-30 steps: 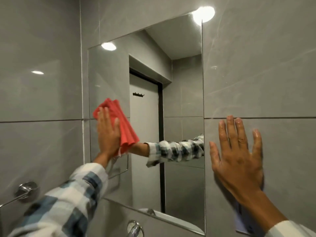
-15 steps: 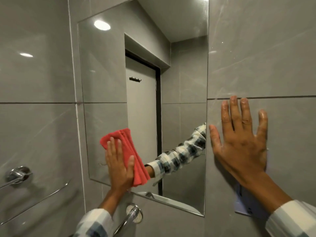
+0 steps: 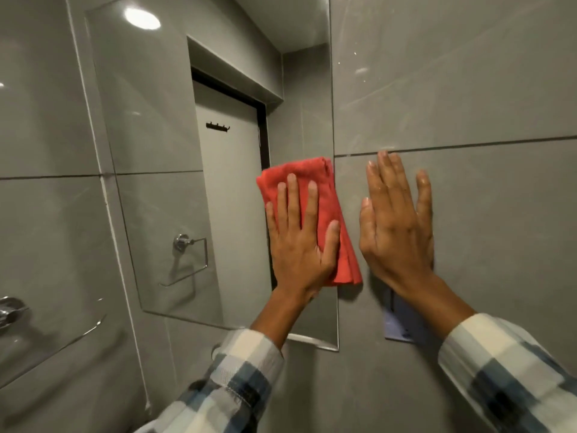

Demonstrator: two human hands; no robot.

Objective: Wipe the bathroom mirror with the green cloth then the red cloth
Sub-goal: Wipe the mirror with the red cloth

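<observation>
The frameless bathroom mirror (image 3: 175, 170) hangs on the grey tiled wall. My left hand (image 3: 299, 242) lies flat on a folded red cloth (image 3: 335, 195), pressing it against the mirror's right edge, with the cloth's lower corner spilling onto the tile. My right hand (image 3: 396, 223) rests open and flat on the tile just right of the mirror, fingers pointing up. No green cloth is in view.
A chrome towel ring (image 3: 9, 310) and bar are fixed to the wall at the left. A pale purple plate (image 3: 398, 326) on the tile sits under my right wrist. The mirror reflects a door with hooks (image 3: 217, 125) and a ceiling light.
My left hand has slid the red cloth across the mirror from the left side to its right edge, close beside my right hand. The right hand has stayed pressed on the tile.
</observation>
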